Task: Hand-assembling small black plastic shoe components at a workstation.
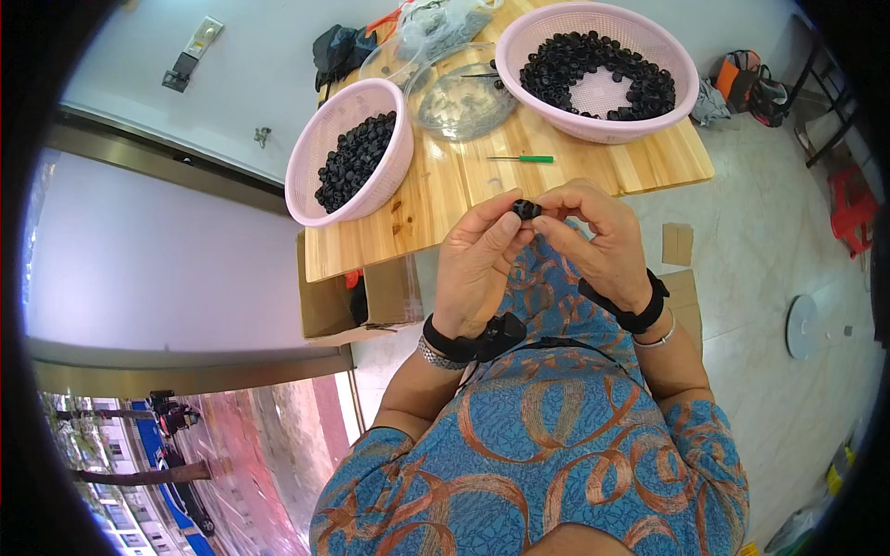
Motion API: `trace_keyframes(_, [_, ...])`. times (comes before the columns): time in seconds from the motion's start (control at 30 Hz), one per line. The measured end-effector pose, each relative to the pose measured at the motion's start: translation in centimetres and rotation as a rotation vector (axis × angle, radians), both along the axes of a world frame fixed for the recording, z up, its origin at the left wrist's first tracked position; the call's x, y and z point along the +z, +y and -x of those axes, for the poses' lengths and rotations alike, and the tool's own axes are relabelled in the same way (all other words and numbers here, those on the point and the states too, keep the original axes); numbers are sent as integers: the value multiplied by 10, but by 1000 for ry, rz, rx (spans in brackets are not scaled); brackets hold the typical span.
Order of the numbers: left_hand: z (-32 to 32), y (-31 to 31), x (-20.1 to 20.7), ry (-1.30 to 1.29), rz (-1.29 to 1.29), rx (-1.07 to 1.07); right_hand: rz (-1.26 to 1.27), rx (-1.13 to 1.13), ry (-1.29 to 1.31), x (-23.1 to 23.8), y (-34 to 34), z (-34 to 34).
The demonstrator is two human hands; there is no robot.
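Observation:
Both my hands meet in front of me over the near edge of a wooden table [464,185]. Between the fingertips sits a small black round part [527,209]. My left hand [475,264] pinches it from the left and my right hand [593,241] from the right. A black band is on each wrist. At the left of the table a pink basket [306,157] holds a heap of small black parts [357,157]. A larger pink basket [672,56] at the back right holds black parts [593,65] in a ring.
Clear glass bowls [462,93] stand between the baskets, and a green-handled tool [524,158] lies on the wood. An open cardboard box [357,296] sits under the table. Bags [751,83] and a red stool [853,204] are on the floor at right.

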State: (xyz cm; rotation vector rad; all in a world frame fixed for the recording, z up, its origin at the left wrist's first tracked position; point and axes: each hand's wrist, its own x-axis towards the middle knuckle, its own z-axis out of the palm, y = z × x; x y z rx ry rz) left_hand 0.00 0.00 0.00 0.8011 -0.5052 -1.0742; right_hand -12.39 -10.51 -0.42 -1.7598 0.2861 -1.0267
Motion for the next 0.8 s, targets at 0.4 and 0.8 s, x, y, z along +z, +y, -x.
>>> trace_keyframes(0.4, [-1,-1,3,25,-14,-1,-142,-42,-172,-5,6,-9])
trace_keyframes(0.8, [4,-3,4,69,-25,2,83,-130,-88,3,5,0])
